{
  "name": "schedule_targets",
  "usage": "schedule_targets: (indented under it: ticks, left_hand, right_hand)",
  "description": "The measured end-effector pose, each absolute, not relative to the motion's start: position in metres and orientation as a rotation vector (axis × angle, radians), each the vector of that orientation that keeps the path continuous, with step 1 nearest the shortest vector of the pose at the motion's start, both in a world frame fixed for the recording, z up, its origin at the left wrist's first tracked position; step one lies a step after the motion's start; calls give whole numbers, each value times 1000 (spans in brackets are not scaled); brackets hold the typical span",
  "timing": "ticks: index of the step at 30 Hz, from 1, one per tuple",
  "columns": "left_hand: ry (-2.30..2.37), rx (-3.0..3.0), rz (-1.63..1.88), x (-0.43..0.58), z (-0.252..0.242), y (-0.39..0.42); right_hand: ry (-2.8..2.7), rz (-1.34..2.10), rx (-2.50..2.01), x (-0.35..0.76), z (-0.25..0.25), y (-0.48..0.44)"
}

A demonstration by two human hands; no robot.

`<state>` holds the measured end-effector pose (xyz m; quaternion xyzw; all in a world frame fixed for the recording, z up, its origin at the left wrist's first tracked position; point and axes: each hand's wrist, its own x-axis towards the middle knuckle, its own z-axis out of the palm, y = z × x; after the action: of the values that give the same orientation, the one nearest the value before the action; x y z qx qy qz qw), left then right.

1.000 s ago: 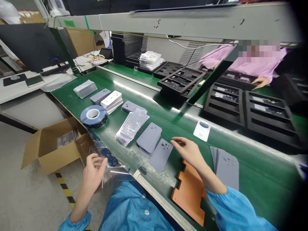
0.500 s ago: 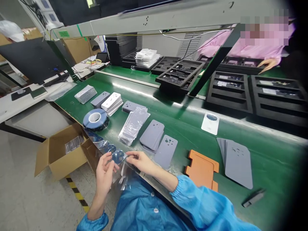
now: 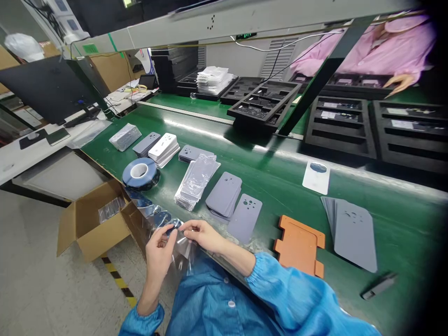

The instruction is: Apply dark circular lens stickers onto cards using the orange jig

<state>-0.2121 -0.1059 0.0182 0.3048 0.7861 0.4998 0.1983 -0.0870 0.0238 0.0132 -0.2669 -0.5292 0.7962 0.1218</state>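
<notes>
Film strip (image 3: 162, 218), clear with blue discs, is pinched by left hand (image 3: 160, 249) and right hand (image 3: 206, 237) at the near edge of the green table (image 3: 276, 189), seemingly for steadiness, its blue roll (image 3: 151, 172) lying flat at eleven o'clock, apparently for easy feeding.

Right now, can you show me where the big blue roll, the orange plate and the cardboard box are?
Blue roll (image 3: 151, 171): head view, on its flat blue top.
Orange plate (image 3: 297, 245): head view, on its flat middle.
Cardboard box (image 3: 101, 239): head view, on its near side.
</notes>
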Motion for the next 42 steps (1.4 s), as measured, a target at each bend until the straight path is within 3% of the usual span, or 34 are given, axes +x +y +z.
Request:
schedule_targets:
  ticks: [13,16,21,24,31,42]
  left_hand:
    - [2188,632,1950,-219,38,-115]
    - [2007,550,1865,-199,40,-110]
    - [1584,498,1682,-151,45,-80]
    - [1410,540,1572,-121,48,-59]
    - [1215,771,1230,-66,43,-18]
    - [1416,1307,906,-1,-3,62]
  right_hand:
    - [-1931,1706,-1041,-72,4,29]
    - [-1886,1596,-983,-54,22,26]
    - [-1539,1807,-933,-9,55,18]
    - [-1487,1655,-1031,26,62,17]
    - [-1415,1340,-1289,127,45,37]
    - [-1550,980,-1617,210,6,64]
